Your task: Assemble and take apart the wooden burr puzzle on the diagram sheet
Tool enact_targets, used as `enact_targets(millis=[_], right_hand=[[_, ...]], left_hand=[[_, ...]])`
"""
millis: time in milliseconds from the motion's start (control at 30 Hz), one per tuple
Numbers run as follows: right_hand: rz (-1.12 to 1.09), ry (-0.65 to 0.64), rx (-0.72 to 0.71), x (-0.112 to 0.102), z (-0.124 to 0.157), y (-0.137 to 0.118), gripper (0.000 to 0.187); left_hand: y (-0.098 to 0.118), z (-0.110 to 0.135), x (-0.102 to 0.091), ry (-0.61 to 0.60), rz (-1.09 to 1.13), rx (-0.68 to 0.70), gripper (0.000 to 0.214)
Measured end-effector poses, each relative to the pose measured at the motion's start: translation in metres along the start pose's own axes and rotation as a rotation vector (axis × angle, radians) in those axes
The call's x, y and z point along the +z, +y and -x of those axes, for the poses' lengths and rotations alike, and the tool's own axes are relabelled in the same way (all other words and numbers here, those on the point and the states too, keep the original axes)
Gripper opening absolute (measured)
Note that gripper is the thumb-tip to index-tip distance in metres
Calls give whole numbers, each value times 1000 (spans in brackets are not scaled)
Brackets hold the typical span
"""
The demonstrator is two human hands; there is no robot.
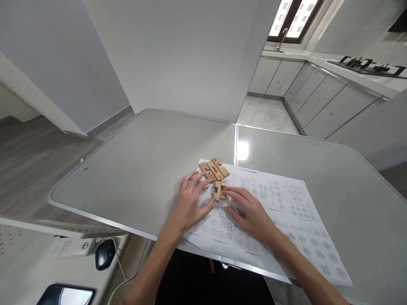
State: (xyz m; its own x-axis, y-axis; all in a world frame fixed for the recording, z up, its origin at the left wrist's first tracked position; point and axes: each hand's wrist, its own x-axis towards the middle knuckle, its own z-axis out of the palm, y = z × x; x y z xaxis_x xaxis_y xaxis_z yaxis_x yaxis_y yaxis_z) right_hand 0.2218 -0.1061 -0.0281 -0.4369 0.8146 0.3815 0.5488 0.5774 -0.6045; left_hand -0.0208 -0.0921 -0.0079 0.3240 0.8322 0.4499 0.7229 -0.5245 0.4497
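On the printed sheet, a small notched wooden puzzle piece (217, 191) stands between my two hands, with another wooden puzzle piece (224, 184) close against its right side. My left hand (190, 203) has its thumb and index finger at the left of the notched piece, closed on it; its other fingers spread over the flat pieces behind. From the right, the fingertips of my right hand (251, 212) press on the right-hand piece, the thumb lower down. Several flat wooden pieces with cut-outs (214, 169) lie side by side just beyond, partly covered by my left fingers.
The paper sheet (305, 237) with printed diagrams spreads over the right part of the grey table (133, 169). A metal seam (235, 144) crosses the tabletop. At lower left, below table height, are a dark mouse-shaped object (105, 255), a cable and a phone-like device (66, 295).
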Motion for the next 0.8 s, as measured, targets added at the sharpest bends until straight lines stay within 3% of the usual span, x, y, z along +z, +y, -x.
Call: enact_targets(millis=[133,467,567,733,800], right_hand=[[-66,-70,14,0,1,-1,45],[-239,-104,130,-4,0,-8,43],[-284,-119,155,-7,-2,-9,41],[-378,-197,184,-10,-3,-12,38],[-400,-227,181,-9,-3,-14,39]], left_hand=[[1,1,-1,-62,21,104,29],[0,-1,-4,-100,183,98,18],[1,-1,-7,-137,182,90,27],[-2,1,-8,-190,95,51,72],[-3,1,-7,-221,112,78,75]])
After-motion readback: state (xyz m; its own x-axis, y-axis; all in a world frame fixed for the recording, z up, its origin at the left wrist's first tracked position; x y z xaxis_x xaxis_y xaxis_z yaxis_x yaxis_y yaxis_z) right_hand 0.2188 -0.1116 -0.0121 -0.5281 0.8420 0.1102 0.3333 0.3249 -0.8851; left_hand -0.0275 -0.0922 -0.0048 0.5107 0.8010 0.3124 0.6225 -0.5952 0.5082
